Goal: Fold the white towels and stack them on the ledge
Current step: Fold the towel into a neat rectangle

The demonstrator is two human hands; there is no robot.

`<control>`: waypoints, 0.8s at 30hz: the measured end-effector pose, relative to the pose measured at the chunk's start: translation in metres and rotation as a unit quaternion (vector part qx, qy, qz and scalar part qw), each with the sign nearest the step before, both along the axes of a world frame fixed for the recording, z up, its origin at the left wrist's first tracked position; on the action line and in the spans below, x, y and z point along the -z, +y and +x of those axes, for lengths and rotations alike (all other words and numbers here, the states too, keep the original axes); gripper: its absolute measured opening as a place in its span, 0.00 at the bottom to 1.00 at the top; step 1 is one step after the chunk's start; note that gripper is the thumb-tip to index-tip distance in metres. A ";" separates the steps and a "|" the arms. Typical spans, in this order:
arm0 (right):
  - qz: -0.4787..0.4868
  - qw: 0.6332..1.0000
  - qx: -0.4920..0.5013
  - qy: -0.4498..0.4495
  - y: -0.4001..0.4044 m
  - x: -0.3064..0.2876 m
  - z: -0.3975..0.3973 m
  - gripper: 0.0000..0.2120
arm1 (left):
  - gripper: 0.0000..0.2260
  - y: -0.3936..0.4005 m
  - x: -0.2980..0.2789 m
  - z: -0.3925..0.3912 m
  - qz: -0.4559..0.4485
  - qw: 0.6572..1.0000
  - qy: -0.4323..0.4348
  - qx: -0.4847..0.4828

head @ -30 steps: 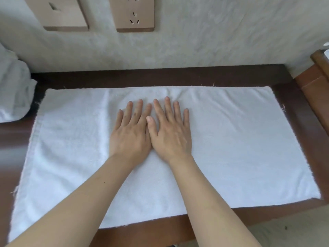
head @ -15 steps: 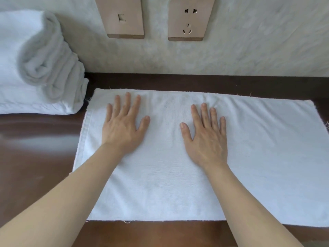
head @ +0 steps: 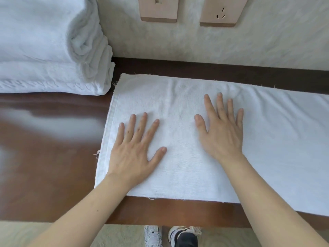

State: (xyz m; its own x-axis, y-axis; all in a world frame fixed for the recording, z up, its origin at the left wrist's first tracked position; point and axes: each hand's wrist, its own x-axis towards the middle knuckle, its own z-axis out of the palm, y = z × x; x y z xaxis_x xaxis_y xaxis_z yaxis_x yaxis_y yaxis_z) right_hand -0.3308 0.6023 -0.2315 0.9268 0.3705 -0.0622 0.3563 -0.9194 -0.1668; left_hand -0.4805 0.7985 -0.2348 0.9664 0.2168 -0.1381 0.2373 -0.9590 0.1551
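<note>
White terry towel [head: 195,139], one, lies spread flat on the dark wooden ledge [head: 53,175], with one stack of folded white towels [head: 44,50] just beside its far left corner. Two hands rest palm-down on it, left hand [head: 133,154] and right hand [head: 222,136], fingers splayed and gripping nothing. Two wall plates [head: 159,9] above; two shoes [head: 153,236] below.

White towel [head: 187,139] spread flat on dark wooden ledge [head: 53,157]. Left hand [head: 135,150] palm down near towel's left edge, fingers splayed. Right hand [head: 222,132] flat beside it, apart. Folded towel stack [head: 48,45] far left, apparently just clear of towel corner. Two wall plates [head: 188,9] above. Shoes [head: 170,236] below ledge.
</note>
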 end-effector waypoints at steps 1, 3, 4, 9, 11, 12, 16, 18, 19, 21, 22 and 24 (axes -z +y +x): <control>0.005 1.000 -0.020 -0.005 0.006 0.001 -0.015 0.33 | 0.33 0.001 0.002 0.000 -0.003 1.000 -0.007 -0.005; -0.013 0.999 -0.046 -0.001 0.011 0.007 -0.039 0.35 | 0.33 0.005 0.005 -0.002 -0.011 1.000 -0.016 -0.010; -0.021 0.999 -0.043 0.006 0.011 0.010 -0.044 0.36 | 0.33 0.009 0.006 -0.005 -0.008 1.000 -0.017 -0.016; -0.031 0.999 -0.024 0.014 0.008 0.013 -0.041 0.37 | 0.33 0.046 0.003 -0.026 -0.003 0.996 -0.003 -0.089; -0.029 0.999 -0.022 0.019 0.010 0.010 -0.044 0.37 | 0.33 0.043 -0.001 -0.017 -0.006 0.994 -0.011 -0.107; -0.029 0.999 -0.019 0.025 0.011 0.009 -0.044 0.37 | 0.33 0.035 -0.002 -0.007 -0.008 0.995 -0.023 -0.093; 0.044 0.998 0.001 0.043 0.013 0.005 -0.041 0.34 | 0.32 -0.011 0.000 0.044 -0.035 0.998 -0.051 0.017; 0.128 0.989 0.063 0.028 0.007 -0.001 -0.021 0.32 | 0.32 -0.024 0.006 0.056 -0.020 0.998 -0.044 0.028; 0.138 0.986 0.097 0.012 0.001 -0.003 -0.006 0.32 | 0.32 -0.026 0.009 0.058 -0.011 0.999 -0.044 0.023; 0.075 0.987 0.139 0.016 -0.009 -0.006 0.025 0.31 | 0.33 -0.026 0.010 0.056 -0.005 0.999 -0.041 0.020; 0.033 0.989 0.142 0.036 -0.014 -0.005 0.035 0.31 | 0.33 -0.027 0.009 0.055 -0.005 0.999 -0.036 0.024; -0.013 0.992 0.107 0.068 -0.016 0.000 0.048 0.32 | 0.33 -0.027 0.006 0.055 -0.002 0.999 -0.030 0.026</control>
